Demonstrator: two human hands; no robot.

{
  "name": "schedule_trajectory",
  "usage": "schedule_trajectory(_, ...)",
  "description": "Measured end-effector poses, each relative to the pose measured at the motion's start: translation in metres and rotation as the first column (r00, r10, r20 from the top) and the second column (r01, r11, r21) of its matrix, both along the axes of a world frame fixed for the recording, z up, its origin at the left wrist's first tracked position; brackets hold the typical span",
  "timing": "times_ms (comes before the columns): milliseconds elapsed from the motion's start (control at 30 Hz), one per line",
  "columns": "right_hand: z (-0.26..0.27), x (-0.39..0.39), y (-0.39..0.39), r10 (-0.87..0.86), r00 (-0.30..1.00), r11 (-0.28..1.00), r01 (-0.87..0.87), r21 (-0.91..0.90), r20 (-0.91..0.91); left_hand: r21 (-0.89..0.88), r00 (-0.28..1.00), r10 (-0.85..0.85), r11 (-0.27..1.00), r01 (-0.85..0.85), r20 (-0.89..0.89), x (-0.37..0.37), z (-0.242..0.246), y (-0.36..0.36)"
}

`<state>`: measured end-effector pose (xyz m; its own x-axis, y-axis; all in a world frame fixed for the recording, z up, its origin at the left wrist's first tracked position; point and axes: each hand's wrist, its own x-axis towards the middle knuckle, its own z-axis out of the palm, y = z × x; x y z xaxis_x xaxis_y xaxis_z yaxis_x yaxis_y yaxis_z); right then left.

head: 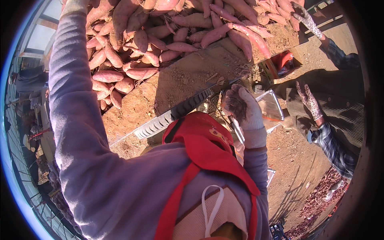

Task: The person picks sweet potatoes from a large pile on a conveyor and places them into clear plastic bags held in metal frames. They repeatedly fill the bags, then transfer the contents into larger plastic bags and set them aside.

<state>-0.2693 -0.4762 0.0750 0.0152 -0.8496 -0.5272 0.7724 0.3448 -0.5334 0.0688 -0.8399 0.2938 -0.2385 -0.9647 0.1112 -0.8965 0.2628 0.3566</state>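
My left arm reaches up along the picture's left side. Of my left hand (73, 6), mainly the knitted glove cuff shows at the top edge, beside a pile of pink-skinned sweet potatoes (180, 34); its fingers are cut off from view. My right hand (244, 108), in a white glove with dark soil stains, is curled beyond the red apron (199, 129) on my front. A metal tube (237, 130) passes just below it. Whether the curled fingers hold anything is hidden. The sweet potatoes lie on a soil-covered board (186, 81), edged by a slotted metal rail (174, 115).
At the right, a co-worker wears spotted gloves (312, 102) and plaid sleeves (333, 144); one hand reaches to the pile. A cardboard box (295, 61) holds a red item. A metal frame (277, 105) stands right of my hand. More sweet potatoes (321, 195) cover the ground.
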Motion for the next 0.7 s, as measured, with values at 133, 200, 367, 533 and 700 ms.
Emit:
schedule_trajectory(133, 0.000, -0.002, -0.012, 0.045, 0.999, 0.999, -0.046, -0.025, -0.019, 0.062, 0.993, -0.016, 0.998, 0.024, -0.114, 0.000, -0.004, 0.037)
schedule_trajectory(200, -0.001, -0.001, -0.022, 0.074, 0.997, 0.993, -0.075, -0.088, -0.019, 0.100, 0.984, -0.029, 0.994, 0.047, -0.178, -0.003, -0.009, 0.056)
schedule_trajectory(367, -0.005, 0.008, -0.059, 0.074, 0.993, 0.988, -0.085, -0.128, -0.091, 0.255, 0.908, -0.060, 0.950, 0.179, -0.415, -0.041, -0.062, 0.123)
schedule_trajectory(533, -0.006, 0.033, -0.091, 0.129, 0.974, 0.984, -0.149, -0.098, -0.188, 0.302, 0.967, -0.128, 0.934, 0.192, -0.221, -0.119, -0.168, 0.191)
schedule_trajectory(700, -0.014, 0.042, -0.112, 0.221, 0.908, 0.958, -0.271, -0.097, -0.356, 0.000, 0.950, -0.195, 0.979, 0.201, -0.242, -0.123, -0.193, 0.210)
